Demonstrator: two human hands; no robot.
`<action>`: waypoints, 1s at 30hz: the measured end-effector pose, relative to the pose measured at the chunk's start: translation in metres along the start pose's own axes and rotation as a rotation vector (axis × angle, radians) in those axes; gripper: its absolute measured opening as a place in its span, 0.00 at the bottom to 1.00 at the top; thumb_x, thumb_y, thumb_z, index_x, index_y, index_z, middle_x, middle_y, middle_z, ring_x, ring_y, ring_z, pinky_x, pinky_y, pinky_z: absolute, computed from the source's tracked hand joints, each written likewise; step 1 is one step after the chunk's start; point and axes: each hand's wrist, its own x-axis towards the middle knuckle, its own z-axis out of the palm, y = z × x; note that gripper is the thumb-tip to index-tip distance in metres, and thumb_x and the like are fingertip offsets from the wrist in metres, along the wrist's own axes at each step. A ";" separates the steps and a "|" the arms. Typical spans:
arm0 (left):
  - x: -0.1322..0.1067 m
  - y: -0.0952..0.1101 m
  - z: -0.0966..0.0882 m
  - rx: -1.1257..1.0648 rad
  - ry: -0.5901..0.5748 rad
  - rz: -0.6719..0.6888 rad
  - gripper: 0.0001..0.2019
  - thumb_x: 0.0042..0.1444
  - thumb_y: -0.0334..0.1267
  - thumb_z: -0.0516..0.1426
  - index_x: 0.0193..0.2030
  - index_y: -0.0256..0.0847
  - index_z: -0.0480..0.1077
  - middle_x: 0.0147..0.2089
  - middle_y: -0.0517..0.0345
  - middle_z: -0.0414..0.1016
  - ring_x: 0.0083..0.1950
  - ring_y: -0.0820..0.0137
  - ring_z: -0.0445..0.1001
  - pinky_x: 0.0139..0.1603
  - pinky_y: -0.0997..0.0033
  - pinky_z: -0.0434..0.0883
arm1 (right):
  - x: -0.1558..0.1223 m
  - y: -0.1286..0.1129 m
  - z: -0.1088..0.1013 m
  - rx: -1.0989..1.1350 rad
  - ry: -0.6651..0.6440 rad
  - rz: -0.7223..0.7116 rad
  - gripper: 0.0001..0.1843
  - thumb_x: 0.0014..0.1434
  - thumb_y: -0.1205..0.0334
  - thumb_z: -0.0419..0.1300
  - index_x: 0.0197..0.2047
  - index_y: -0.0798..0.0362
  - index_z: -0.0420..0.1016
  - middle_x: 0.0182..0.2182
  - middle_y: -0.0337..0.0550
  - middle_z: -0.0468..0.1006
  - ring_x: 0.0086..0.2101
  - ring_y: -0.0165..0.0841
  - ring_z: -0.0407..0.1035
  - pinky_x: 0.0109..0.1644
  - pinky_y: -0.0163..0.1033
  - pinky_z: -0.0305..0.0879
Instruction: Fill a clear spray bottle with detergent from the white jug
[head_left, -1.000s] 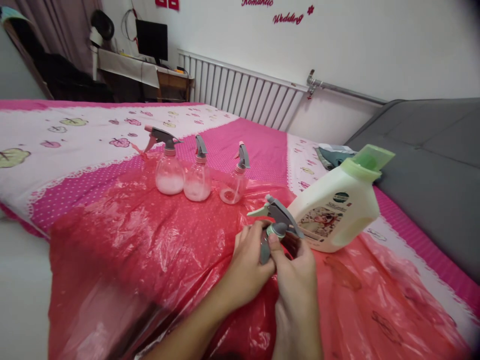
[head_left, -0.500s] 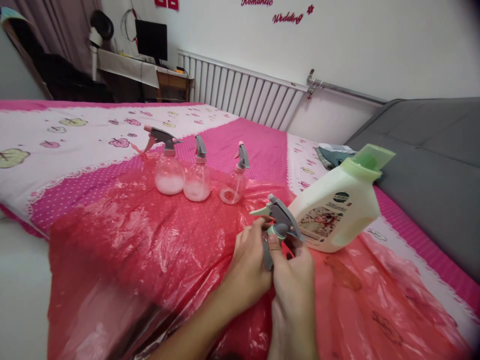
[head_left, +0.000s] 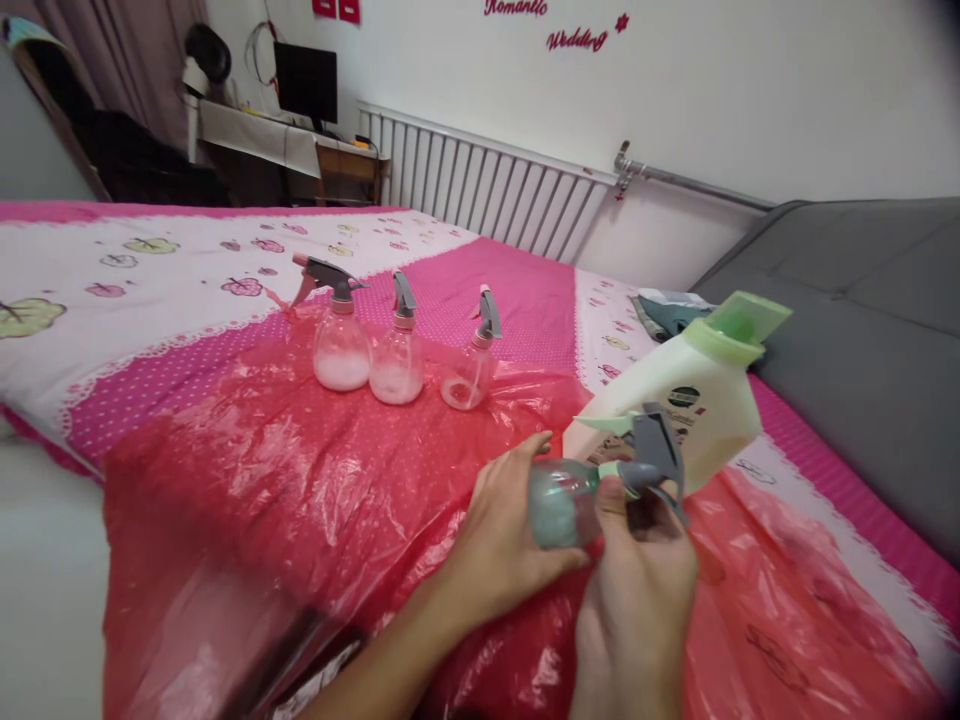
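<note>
A green-tinted spray bottle (head_left: 559, 508) lies tilted nearly on its side between my hands, with bluish-white contents showing through its wall. My left hand (head_left: 495, 530) cups the rounded base, thumb below and fingers above. My right hand (head_left: 645, 580) grips the pale green collar, its thumb pressed there beside the grey trigger head (head_left: 656, 450). Just behind the trigger head stands a large cream jug (head_left: 724, 405) with a translucent green cap, partly covered by it. Farther back stand three clear spray bottles with grey and pink heads: a left one (head_left: 343, 350), a middle one (head_left: 396, 368) and a right one (head_left: 469, 375).
Red plastic sheeting (head_left: 277, 480) lies under the bottles and jug, over a pink and white patterned bedspread (head_left: 517, 275). A grey padded headboard (head_left: 847, 290) rises at the right. Behind the bed are a radiator (head_left: 480, 185) and a desk with a monitor (head_left: 306, 85).
The held bottle has tipped over, its head swinging right in front of the jug and its base coming into view. My right hand has moved right; my left hand has opened wider around the base.
</note>
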 end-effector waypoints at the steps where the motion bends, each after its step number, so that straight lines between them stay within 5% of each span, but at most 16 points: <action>1: 0.000 0.001 0.000 0.013 -0.010 0.006 0.47 0.46 0.41 0.74 0.69 0.45 0.57 0.68 0.45 0.66 0.68 0.48 0.65 0.68 0.45 0.60 | 0.000 -0.004 0.000 0.001 0.010 -0.021 0.30 0.48 0.50 0.74 0.49 0.57 0.77 0.50 0.54 0.83 0.50 0.43 0.78 0.55 0.47 0.73; 6: 0.001 0.004 0.002 0.050 -0.010 0.056 0.41 0.45 0.41 0.74 0.64 0.44 0.63 0.62 0.48 0.72 0.61 0.49 0.71 0.63 0.46 0.64 | 0.001 -0.012 -0.001 0.031 0.001 -0.026 0.30 0.46 0.48 0.75 0.48 0.56 0.77 0.50 0.56 0.83 0.48 0.45 0.79 0.55 0.50 0.74; 14: 0.001 -0.002 -0.005 -0.121 -0.014 0.077 0.42 0.44 0.42 0.76 0.64 0.44 0.64 0.63 0.49 0.71 0.62 0.51 0.70 0.66 0.50 0.64 | -0.001 -0.016 -0.009 -0.076 -0.205 0.003 0.29 0.56 0.43 0.68 0.54 0.55 0.78 0.53 0.54 0.81 0.54 0.44 0.75 0.62 0.52 0.68; 22: -0.005 0.012 0.002 -0.017 -0.072 0.080 0.37 0.49 0.37 0.73 0.63 0.44 0.63 0.58 0.50 0.70 0.57 0.53 0.69 0.59 0.53 0.68 | -0.003 -0.014 -0.006 0.039 0.084 0.066 0.29 0.44 0.51 0.75 0.47 0.56 0.79 0.47 0.53 0.83 0.43 0.42 0.78 0.55 0.50 0.72; 30: -0.004 0.021 0.004 0.115 -0.056 0.103 0.31 0.54 0.38 0.68 0.62 0.43 0.63 0.59 0.48 0.69 0.59 0.52 0.67 0.62 0.50 0.66 | -0.009 -0.017 -0.002 0.005 0.148 0.039 0.28 0.52 0.51 0.69 0.54 0.55 0.78 0.51 0.54 0.82 0.50 0.47 0.77 0.61 0.56 0.70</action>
